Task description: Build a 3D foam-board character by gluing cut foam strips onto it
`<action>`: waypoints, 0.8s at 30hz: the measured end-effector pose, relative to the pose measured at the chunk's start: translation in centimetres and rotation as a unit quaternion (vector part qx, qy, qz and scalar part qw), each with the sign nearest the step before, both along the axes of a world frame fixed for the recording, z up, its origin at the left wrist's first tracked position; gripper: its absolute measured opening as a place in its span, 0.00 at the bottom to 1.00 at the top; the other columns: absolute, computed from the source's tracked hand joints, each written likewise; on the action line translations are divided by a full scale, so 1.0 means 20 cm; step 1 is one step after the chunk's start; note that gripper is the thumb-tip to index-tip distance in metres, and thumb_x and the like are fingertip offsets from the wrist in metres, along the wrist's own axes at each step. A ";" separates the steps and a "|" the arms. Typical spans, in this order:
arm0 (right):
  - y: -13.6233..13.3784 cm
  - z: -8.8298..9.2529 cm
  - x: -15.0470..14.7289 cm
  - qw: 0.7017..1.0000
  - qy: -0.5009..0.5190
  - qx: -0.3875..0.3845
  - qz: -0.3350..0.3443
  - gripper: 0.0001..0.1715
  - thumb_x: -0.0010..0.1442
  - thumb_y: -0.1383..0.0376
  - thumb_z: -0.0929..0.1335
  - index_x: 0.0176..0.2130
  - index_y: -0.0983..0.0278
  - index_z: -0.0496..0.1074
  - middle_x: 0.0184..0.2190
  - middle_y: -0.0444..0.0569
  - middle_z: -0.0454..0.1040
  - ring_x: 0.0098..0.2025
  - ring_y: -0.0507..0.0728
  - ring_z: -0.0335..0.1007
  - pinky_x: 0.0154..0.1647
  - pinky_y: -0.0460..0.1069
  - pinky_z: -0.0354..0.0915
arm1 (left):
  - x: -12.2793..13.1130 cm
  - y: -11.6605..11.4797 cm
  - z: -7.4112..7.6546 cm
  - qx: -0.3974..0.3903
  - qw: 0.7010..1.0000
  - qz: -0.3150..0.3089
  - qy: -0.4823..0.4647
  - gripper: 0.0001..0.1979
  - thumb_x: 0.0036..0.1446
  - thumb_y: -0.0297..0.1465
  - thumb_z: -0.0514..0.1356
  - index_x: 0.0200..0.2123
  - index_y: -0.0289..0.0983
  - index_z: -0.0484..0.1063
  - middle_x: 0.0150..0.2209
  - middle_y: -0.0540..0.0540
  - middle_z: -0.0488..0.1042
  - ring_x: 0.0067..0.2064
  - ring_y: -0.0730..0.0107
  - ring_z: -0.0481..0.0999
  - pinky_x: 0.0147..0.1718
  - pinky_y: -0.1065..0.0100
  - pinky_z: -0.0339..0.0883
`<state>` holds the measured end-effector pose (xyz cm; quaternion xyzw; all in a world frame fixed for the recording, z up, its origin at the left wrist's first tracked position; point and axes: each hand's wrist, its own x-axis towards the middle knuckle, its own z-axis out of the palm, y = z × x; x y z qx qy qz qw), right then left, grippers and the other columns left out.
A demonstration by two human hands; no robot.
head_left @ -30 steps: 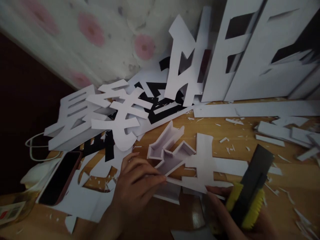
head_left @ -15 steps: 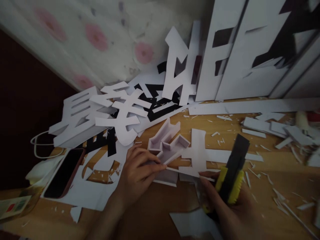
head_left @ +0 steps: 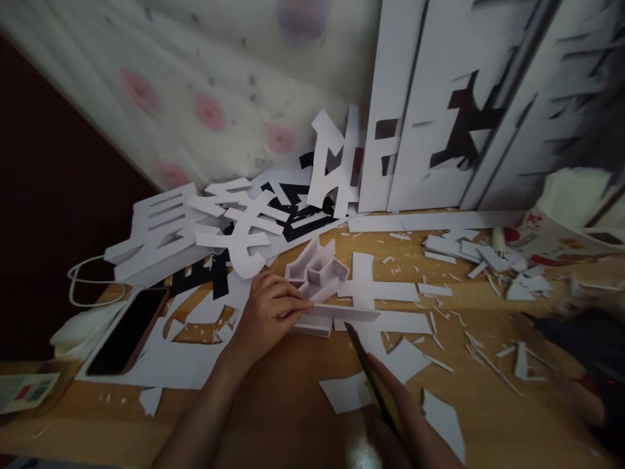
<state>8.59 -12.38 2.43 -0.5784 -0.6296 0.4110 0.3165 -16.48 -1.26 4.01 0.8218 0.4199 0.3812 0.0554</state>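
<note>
My left hand point(head_left: 273, 303) has its fingers closed on the left end of a narrow white foam-board strip point(head_left: 349, 313). The strip runs to the right, along the near side of a raised white letter shape point(head_left: 319, 286) with thin upright walls. In my right hand point(head_left: 400, 407) is a yellow and black utility knife point(head_left: 374, 378). Its dark blade points up and left, just below the strip's right end; whether they touch I cannot tell. A flat white cut-out point(head_left: 362, 280) lies right of the letter shape.
A phone point(head_left: 127, 332) lies on white board at left. White cut-out letters point(head_left: 251, 238) are piled behind it. Tall cut boards point(head_left: 434, 130) lean at the back. Scraps point(head_left: 488, 254) litter the right side, near a paper tub point(head_left: 547, 231) and a dark pointed tool point(head_left: 576, 345).
My right hand has let go of the strip's right end and moved down and left, turning the knife blade toward the strip. My left hand keeps hold. The view has shifted right.
</note>
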 end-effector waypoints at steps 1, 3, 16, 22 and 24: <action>-0.01 -0.02 -0.02 1.000 -0.001 -0.001 0.022 0.29 0.64 0.62 0.62 0.64 0.52 0.63 0.61 0.45 0.69 0.63 0.61 0.63 0.62 0.57 0.62 | 0.00 0.00 0.00 0.004 1.000 0.000 0.001 0.05 0.55 0.25 0.67 0.32 0.42 0.80 0.31 0.50 0.79 0.37 0.65 0.74 0.45 0.54 0.64; -0.01 -0.05 -0.06 0.999 -0.009 -0.005 0.047 0.31 0.65 0.65 0.60 0.66 0.54 0.60 0.63 0.46 0.66 0.66 0.60 0.58 0.66 0.58 0.56 | 0.00 0.00 -0.01 0.016 1.000 -0.001 0.003 0.04 0.55 0.26 0.67 0.32 0.42 0.80 0.30 0.50 0.79 0.36 0.65 0.74 0.44 0.55 0.64; 0.00 -0.05 -0.10 0.995 -0.047 -0.016 0.089 0.34 0.67 0.66 0.56 0.70 0.63 0.49 0.70 0.53 0.52 0.70 0.58 0.46 0.69 0.57 0.49 | 0.00 0.00 -0.02 0.012 1.000 0.000 0.006 0.04 0.58 0.28 0.65 0.31 0.42 0.79 0.30 0.52 0.81 0.37 0.66 0.77 0.47 0.55 0.62; 0.01 -0.03 -0.13 0.994 -0.072 -0.036 0.075 0.36 0.65 0.67 0.58 0.70 0.64 0.50 0.69 0.56 0.52 0.70 0.61 0.49 0.67 0.59 0.54 | 0.00 0.00 -0.03 0.019 1.000 0.003 0.009 0.05 0.58 0.28 0.65 0.31 0.43 0.79 0.29 0.53 0.81 0.37 0.66 0.77 0.47 0.55 0.61; 0.01 -0.02 -0.14 0.994 -0.083 -0.028 0.062 0.35 0.65 0.67 0.58 0.69 0.63 0.52 0.68 0.55 0.55 0.70 0.62 0.47 0.68 0.61 0.51 | 0.00 0.00 -0.03 0.021 1.000 0.003 0.010 0.05 0.57 0.27 0.65 0.31 0.43 0.79 0.29 0.53 0.81 0.37 0.66 0.77 0.47 0.55 0.60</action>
